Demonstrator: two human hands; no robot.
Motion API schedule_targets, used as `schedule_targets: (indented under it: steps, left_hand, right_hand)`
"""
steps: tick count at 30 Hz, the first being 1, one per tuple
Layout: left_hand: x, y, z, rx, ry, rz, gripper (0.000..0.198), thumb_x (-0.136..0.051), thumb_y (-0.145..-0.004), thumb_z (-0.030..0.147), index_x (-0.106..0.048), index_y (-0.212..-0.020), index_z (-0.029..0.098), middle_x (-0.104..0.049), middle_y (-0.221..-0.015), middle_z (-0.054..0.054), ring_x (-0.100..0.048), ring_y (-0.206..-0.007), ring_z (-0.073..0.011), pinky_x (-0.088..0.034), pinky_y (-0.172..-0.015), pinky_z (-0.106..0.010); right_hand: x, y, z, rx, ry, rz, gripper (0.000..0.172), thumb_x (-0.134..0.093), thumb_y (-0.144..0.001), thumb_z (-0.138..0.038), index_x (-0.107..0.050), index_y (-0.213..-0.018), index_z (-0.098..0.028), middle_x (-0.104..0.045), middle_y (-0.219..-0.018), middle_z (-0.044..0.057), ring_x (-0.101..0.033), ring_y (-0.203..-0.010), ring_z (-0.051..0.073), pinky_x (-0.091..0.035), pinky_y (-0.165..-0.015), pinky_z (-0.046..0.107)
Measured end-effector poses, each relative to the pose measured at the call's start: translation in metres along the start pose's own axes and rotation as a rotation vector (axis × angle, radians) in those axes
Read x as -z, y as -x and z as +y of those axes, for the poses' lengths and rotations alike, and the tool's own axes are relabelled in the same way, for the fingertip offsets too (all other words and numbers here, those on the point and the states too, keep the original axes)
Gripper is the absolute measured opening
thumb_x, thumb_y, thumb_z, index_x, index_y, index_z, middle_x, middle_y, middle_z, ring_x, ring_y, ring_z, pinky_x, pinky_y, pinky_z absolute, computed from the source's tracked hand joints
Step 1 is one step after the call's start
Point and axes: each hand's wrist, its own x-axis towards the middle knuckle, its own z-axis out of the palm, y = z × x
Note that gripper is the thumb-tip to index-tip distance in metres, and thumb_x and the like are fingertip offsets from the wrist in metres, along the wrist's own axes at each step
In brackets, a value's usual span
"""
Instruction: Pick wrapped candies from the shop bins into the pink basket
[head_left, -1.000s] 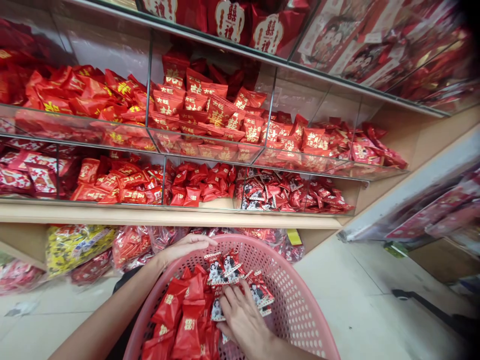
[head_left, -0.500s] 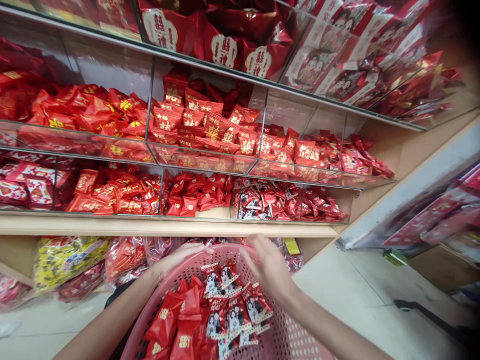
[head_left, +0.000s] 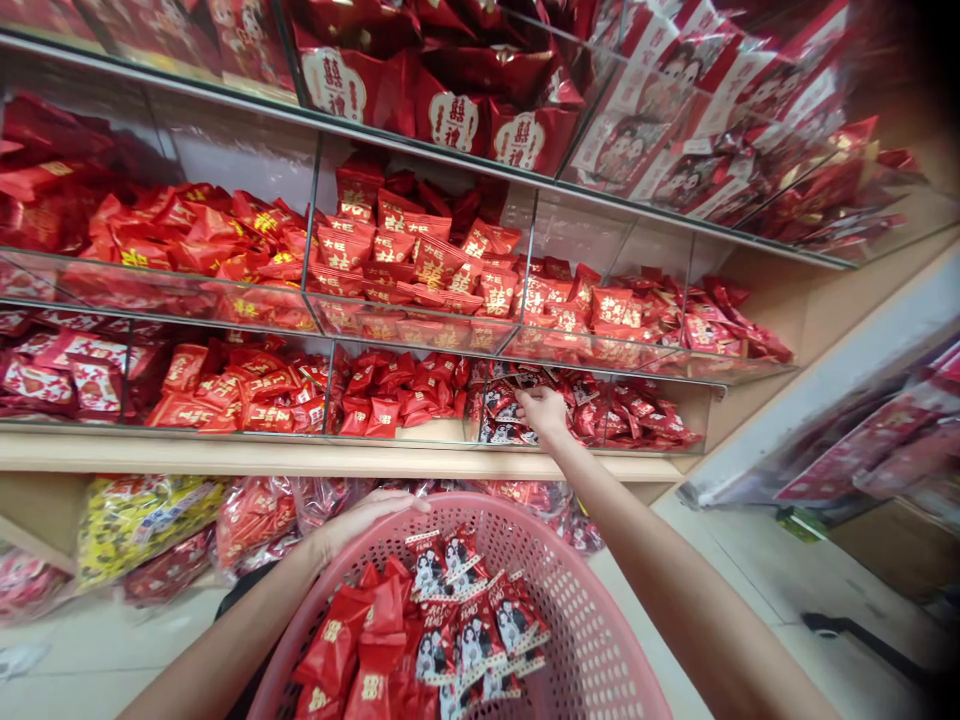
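Observation:
My left hand (head_left: 360, 518) grips the far rim of a pink perforated basket (head_left: 592, 640) held low in front of me. Inside the basket lie plain red candy packets (head_left: 352, 640) on the left and red packets printed with cartoon figures (head_left: 480, 625) in the middle. My right hand (head_left: 544, 412) is stretched up into the lower right clear bin (head_left: 585, 400) of the shelf. Its fingers are curled down among the same cartoon-printed packets; what they hold, if anything, is hidden.
Clear acrylic bins of red packets (head_left: 420, 260) fill the shelves in tiers, with larger red bags (head_left: 450, 115) on top. A wooden shelf edge (head_left: 315, 458) runs below the bins. Bagged yellow sweets (head_left: 142, 515) and red bags sit underneath. Tiled floor (head_left: 750, 590) lies to the right.
My right hand left the packets in the basket, rose over its rim and reached into the lower right bin. My left hand stayed on the basket rim. The view tilted up slightly.

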Motion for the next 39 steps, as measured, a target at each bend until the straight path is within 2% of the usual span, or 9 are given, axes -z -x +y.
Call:
schedule_targets:
  steps: [8, 13, 17, 20, 23, 26, 30, 34, 39]
  left_hand:
    - [-0.001, 0.001, 0.002, 0.006, -0.031, 0.007, 0.030, -0.051, -0.081, 0.037, -0.069, -0.099, 0.020, -0.064, -0.110, -0.003, -0.052, -0.109, -0.0223, -0.027, -0.102, -0.032]
    - [-0.003, 0.002, 0.003, 0.043, -0.015, 0.024, 0.030, -0.051, -0.081, 0.038, -0.070, -0.092, 0.018, -0.067, -0.100, -0.004, -0.054, -0.105, -0.0229, -0.031, -0.099, -0.031]
    - [-0.006, 0.003, 0.009, 0.048, 0.005, 0.018, 0.029, -0.053, -0.079, 0.038, -0.071, -0.089, 0.016, -0.067, -0.099, -0.005, -0.057, -0.100, -0.0227, -0.034, -0.096, -0.031]
    - [-0.008, 0.002, 0.012, 0.053, 0.019, 0.013, 0.032, -0.054, -0.078, 0.040, -0.071, -0.087, 0.015, -0.067, -0.100, -0.006, -0.057, -0.100, -0.0237, -0.034, -0.097, -0.032]
    - [-0.010, 0.001, 0.013, 0.058, 0.034, 0.012, 0.036, -0.052, -0.079, 0.044, -0.071, -0.087, 0.015, -0.066, -0.104, -0.007, -0.056, -0.104, -0.0248, -0.034, -0.097, -0.033]
    - [-0.011, 0.004, 0.011, 0.061, 0.086, -0.051, 0.038, -0.050, -0.080, 0.045, -0.070, -0.093, 0.014, -0.067, -0.101, -0.008, -0.059, -0.097, -0.0246, -0.038, -0.092, -0.034]
    - [-0.010, 0.008, 0.005, 0.044, 0.110, -0.068, 0.033, -0.056, -0.078, 0.040, -0.068, -0.097, 0.016, -0.067, -0.102, -0.006, -0.059, -0.094, -0.0229, -0.040, -0.088, -0.032]
    - [-0.003, 0.001, -0.007, 0.052, -0.045, -0.076, 0.027, -0.065, -0.070, 0.039, -0.071, -0.082, 0.016, -0.069, -0.084, -0.003, -0.060, -0.089, -0.0228, -0.040, -0.086, -0.031]
    - [0.003, -0.009, -0.020, 0.016, -0.126, -0.094, 0.019, -0.068, -0.067, 0.037, -0.071, -0.073, 0.019, -0.066, -0.107, -0.003, -0.038, -0.124, -0.0232, -0.020, -0.106, -0.032]
  right_hand:
    - [0.000, 0.010, -0.002, -0.069, -0.188, -0.030, 0.014, -0.059, -0.068, -0.028, -0.052, -0.059, -0.019, -0.059, -0.049, 0.001, -0.061, -0.049, 0.016, -0.048, -0.045, 0.024]
    - [0.028, 0.028, 0.000, -0.011, -0.295, -0.002, 0.020, -0.059, -0.070, -0.037, -0.051, -0.067, -0.019, -0.061, -0.062, 0.002, -0.063, -0.061, 0.018, -0.052, -0.052, 0.028]
    - [0.062, 0.065, 0.000, 0.110, -0.345, 0.034, 0.026, -0.061, -0.070, -0.042, -0.054, -0.074, -0.018, -0.061, -0.071, 0.002, -0.062, -0.071, 0.018, -0.053, -0.064, 0.031]
    - [0.071, 0.106, 0.002, 0.129, -0.348, -0.082, 0.024, -0.060, -0.074, -0.041, -0.056, -0.078, -0.018, -0.062, -0.074, 0.003, -0.060, -0.069, 0.016, -0.051, -0.066, 0.031]
    - [0.057, 0.145, 0.009, 0.041, -0.369, -0.356, 0.025, -0.058, -0.076, -0.044, -0.057, -0.076, -0.019, -0.063, -0.073, 0.004, -0.059, -0.068, 0.017, -0.050, -0.067, 0.032]
    - [0.032, 0.168, 0.018, -0.033, -0.403, -0.510, 0.028, -0.058, -0.075, -0.048, -0.055, -0.072, -0.020, -0.061, -0.069, 0.002, -0.059, -0.067, 0.018, -0.049, -0.065, 0.032]
    - [0.006, 0.178, 0.026, -0.071, -0.416, -0.561, 0.030, -0.058, -0.074, -0.050, -0.053, -0.069, -0.021, -0.058, -0.065, -0.001, -0.059, -0.066, 0.018, -0.048, -0.065, 0.031]
    - [-0.009, 0.178, 0.029, -0.067, -0.413, -0.550, 0.030, -0.057, -0.074, -0.050, -0.051, -0.069, -0.021, -0.056, -0.064, -0.002, -0.058, -0.065, 0.018, -0.048, -0.064, 0.031]
    - [-0.017, 0.175, 0.033, -0.052, -0.393, -0.526, 0.029, -0.056, -0.076, -0.048, -0.050, -0.069, -0.020, -0.053, -0.062, -0.002, -0.056, -0.062, 0.016, -0.047, -0.062, 0.030]
